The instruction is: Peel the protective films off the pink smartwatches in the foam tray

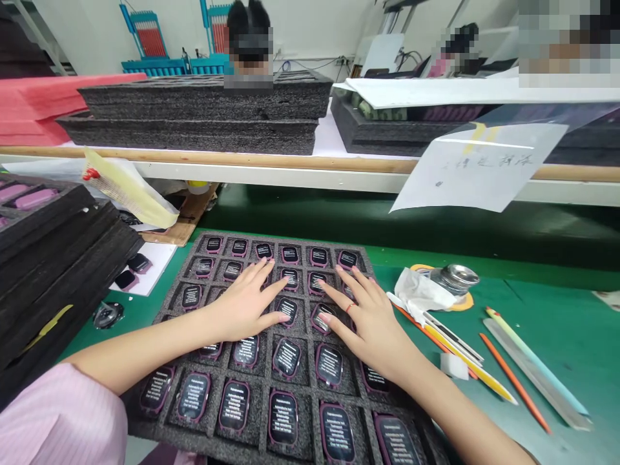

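Note:
A dark grey foam tray (264, 445) with square compartments lies in front of me. Purple-framed smartwatch bodies fill its compartments, their black screens lit with white text; one watch (283, 416) sits in the front row. My left hand (249, 300) is spread over the middle-left of the tray, fingers apart, holding nothing. Over the right part, my right hand (365, 310) is spread too, its fingertips at the watches there, an orange ring on one finger. Whether the fingertips press the screens I cannot tell. Both hands and forearms hide several compartments.
Stacked black foam trays (62, 278) stand at left. Two loose watches (126, 278) lie on white paper nearby. At right are pens (516, 381), a ruler (537, 374), a glass jar (455, 278) and white tissue (421, 290). A shelf (271, 171) with foam stacks crosses behind; people are beyond.

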Action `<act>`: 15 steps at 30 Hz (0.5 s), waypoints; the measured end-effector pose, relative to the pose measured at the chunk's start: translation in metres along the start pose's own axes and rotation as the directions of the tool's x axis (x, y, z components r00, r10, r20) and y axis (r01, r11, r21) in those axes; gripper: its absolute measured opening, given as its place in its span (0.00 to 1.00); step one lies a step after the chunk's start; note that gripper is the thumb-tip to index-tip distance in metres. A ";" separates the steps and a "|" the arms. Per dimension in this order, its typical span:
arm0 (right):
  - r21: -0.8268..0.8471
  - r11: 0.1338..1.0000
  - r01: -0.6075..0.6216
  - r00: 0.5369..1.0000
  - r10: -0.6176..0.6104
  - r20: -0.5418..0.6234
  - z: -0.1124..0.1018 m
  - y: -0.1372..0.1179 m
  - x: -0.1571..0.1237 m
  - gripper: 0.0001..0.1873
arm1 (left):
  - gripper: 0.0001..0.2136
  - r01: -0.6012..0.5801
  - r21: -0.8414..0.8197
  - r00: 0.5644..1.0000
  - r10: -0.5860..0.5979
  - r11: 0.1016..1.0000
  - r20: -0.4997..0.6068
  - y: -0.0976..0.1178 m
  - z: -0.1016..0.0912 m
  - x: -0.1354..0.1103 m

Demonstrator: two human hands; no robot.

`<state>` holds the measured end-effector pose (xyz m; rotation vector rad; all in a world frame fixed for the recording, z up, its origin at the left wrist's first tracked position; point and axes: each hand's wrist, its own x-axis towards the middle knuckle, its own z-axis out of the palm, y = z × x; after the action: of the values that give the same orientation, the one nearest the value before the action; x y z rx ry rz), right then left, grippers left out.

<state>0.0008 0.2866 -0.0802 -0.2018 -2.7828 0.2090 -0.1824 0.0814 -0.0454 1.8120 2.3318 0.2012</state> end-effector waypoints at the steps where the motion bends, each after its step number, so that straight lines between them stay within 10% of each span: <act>1: 0.016 1.000 -0.003 1.000 0.003 -0.011 -0.002 0.001 -0.002 0.31 | 0.35 0.002 -0.002 1.000 -0.002 1.000 0.001 0.000 0.001 0.002; 15: 0.233 0.959 -0.159 0.964 0.202 -0.174 0.014 0.039 -0.038 0.23 | 0.33 0.063 0.060 0.997 -0.059 0.996 -0.059 -0.001 -0.005 -0.013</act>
<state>0.0359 0.3172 -0.1122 -0.4012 -2.5215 0.5082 -0.1813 0.0690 -0.0400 1.7823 2.4549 0.1761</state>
